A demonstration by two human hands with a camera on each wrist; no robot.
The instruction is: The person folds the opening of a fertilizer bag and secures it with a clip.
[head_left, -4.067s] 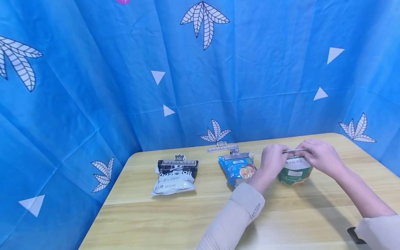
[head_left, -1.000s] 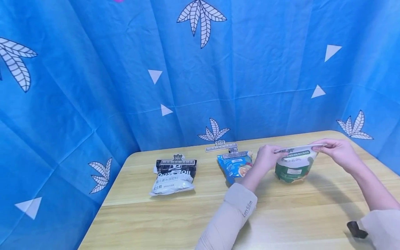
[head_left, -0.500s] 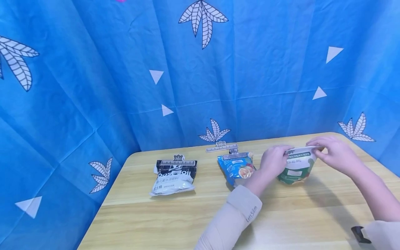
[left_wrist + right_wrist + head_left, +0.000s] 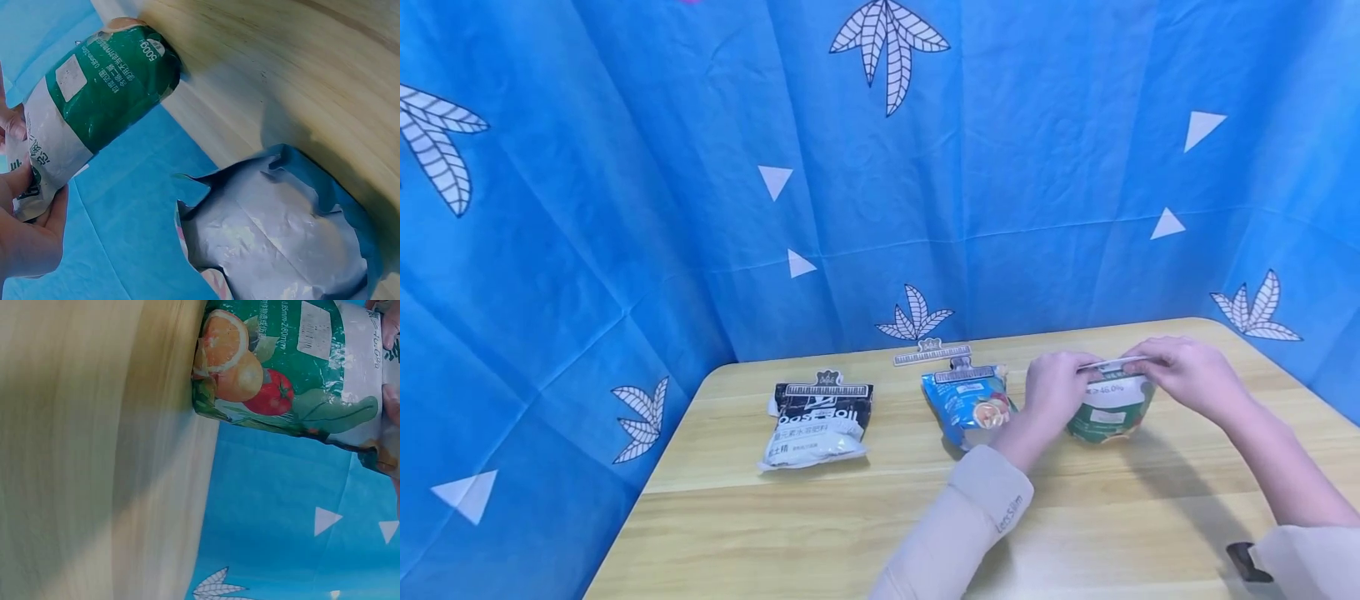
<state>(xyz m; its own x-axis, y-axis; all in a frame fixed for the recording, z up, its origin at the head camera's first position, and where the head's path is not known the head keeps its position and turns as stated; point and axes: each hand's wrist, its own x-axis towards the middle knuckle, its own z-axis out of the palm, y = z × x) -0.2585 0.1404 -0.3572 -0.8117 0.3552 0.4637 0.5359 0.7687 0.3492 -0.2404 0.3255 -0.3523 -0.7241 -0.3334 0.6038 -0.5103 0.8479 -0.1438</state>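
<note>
Both hands hold a green-and-white plastic bag (image 4: 1108, 417) by its top edge, at the right of the table in the head view. My left hand (image 4: 1054, 387) pinches the left end of that edge, while my right hand (image 4: 1187, 375) pinches the right end. The top looks folded over. In the left wrist view the bag (image 4: 112, 87) shows a 500g marking, with the left hand (image 4: 31, 244) on its white upper part. Oranges and a tomato are printed on the bag (image 4: 281, 375) in the right wrist view, where right-hand fingers (image 4: 392, 403) show at the edge.
A blue bag (image 4: 966, 408) with a clip (image 4: 964, 373) across its top stands just left of the left hand. Farther left sits a black-and-white bag (image 4: 816, 433), also clipped. A loose clip (image 4: 932, 355) lies behind the blue bag. Blue curtains (image 4: 1037, 167) surround the wooden table (image 4: 760, 533).
One second ago the hands stretched the bag's top edge wide. Since then they have come closer together and the white upper part has been folded down. The other bags have stayed put.
</note>
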